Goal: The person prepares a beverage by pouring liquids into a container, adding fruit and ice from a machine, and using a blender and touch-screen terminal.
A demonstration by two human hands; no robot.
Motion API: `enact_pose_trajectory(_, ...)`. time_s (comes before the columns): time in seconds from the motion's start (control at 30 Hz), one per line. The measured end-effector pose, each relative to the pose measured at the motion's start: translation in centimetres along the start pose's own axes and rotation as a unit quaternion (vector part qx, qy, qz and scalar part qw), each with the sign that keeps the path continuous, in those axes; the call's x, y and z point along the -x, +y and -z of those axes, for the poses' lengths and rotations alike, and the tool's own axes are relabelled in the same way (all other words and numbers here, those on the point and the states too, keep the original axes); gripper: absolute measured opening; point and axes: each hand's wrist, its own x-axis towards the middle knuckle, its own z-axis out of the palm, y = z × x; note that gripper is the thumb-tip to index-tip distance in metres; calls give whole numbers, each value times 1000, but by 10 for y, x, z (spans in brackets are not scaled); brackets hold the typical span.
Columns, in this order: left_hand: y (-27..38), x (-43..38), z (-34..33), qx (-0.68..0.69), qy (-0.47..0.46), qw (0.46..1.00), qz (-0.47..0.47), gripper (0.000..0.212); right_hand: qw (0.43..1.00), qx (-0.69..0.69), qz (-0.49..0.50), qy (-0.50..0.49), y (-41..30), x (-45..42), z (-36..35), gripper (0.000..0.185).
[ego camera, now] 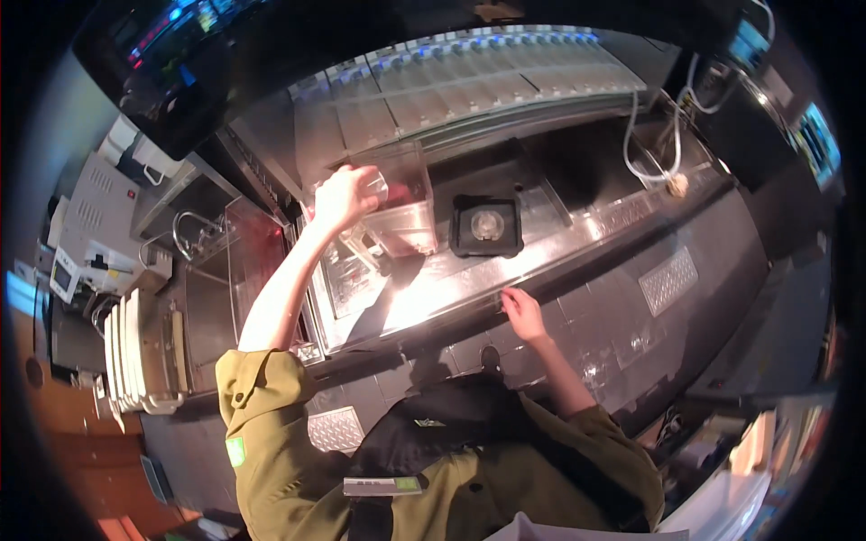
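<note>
My left hand (345,197) is closed around a clear cup (375,185), tilted on its side above a clear plastic container (406,233) on the steel counter. Something reddish lies within or behind the container's clear walls. To the right of the container, a black square tray (457,237) holds a round clear item (487,225), whose exact kind I cannot tell. My right hand (521,312) hangs by the counter's front edge with its fingers curled and nothing visible in it.
A row of metal-fronted dispensers (473,88) spans the back of the steel counter (433,287). A white hose (629,145) loops down at the right. Further left are a sink faucet (183,237), upright cream-coloured boards (128,351) and a boxy grey machine (101,196).
</note>
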Motion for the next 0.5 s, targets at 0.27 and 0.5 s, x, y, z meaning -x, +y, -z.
enact_pose_trajectory(0.27,18,-22,-8,-189,-103,973,-85,39,998,-31,46,18,40,-28,72,21)
enact_pose_trajectory(0.5,27,8,1,-65,37,996,55,56,999,-32,12,-36,16,-65,75,26)
